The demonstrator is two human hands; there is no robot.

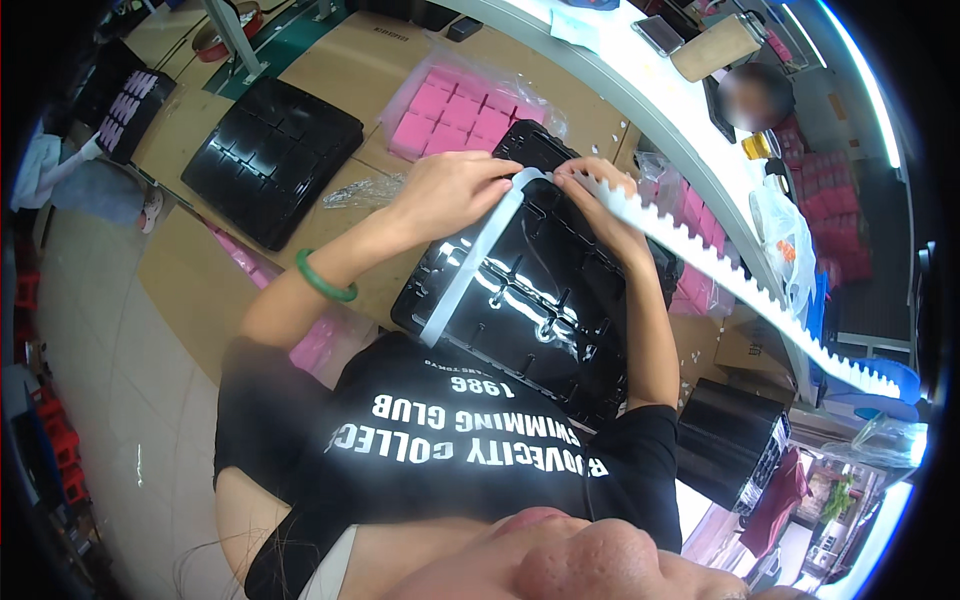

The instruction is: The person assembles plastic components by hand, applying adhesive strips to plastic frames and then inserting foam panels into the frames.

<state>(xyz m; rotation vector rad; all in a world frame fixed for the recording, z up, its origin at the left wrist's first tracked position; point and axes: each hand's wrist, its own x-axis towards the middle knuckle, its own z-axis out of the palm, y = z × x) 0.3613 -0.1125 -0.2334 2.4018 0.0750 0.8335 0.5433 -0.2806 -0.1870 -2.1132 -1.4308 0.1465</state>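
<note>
So the left hand [455, 195] had a white notched strip [690, 243] pinched right by its bend, and the right hand [603, 200] was pinching it just beside that, all above a shiny black plastic tray [535, 290], near some plastic-wrapped pink blocks [455, 115].

Floored at left in pale tiles [150, 370], with visible joints and blurred red objects [60, 440] along the outer edge. Furnished with a broad worktable [350, 55] covered in brown cardboard, fitted with a grey metal post [232, 38] beside a dark green patch of surface [285, 38], and bounded on the far right by a long white shelf [640, 80], bent by the lens. Lit at upper right by a bright white strip light [868, 88], above a dark ribbed panel [878, 310], with a green plant [838, 497] at lower right.
</note>
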